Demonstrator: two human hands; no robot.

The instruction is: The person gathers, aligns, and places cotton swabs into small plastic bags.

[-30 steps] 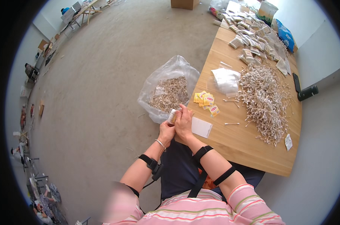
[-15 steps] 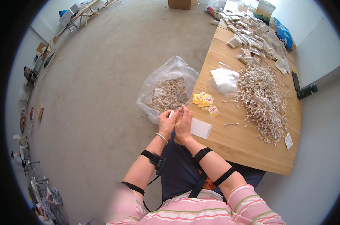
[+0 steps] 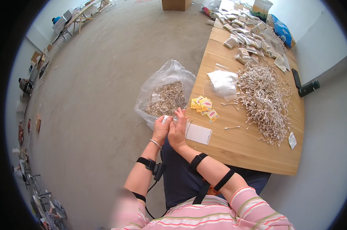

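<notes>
In my left hand (image 3: pixel 159 129) is a bunch of cotton swabs (image 3: pixel 166 119), with the white tips showing above the closed fingers. My right hand (image 3: pixel 177 132) rests against the side of that bunch, fingers fairly straight and slightly apart, and its palm side is partly hidden. Both hands are just off the table's left edge, in front of a clear plastic bag (image 3: pixel 144 97) filled with swabs. Beside the right hand, a white card-like sheet (image 3: pixel 199 134) lies on the wooden table (image 3: pixel 242 153).
Yellow printed cards (image 3: pixel 202 104) lie near the table's left edge, with clear plastic sleeves (image 3: pixel 224 83) behind them. A large heap of loose cotton swabs (image 3: pixel 265 103) covers the right side. Filled packets (image 3: pixel 246 34) are piled farther back. A phone (image 3: pixel 296 78) and dark bottle (image 3: pixel 309 88) are at the right.
My right hand's fingers have straightened and lifted from a more curled pose. Both hands appear slightly lower and to the left, as the whole view has shifted. The left hand keeps hold of the swabs.
</notes>
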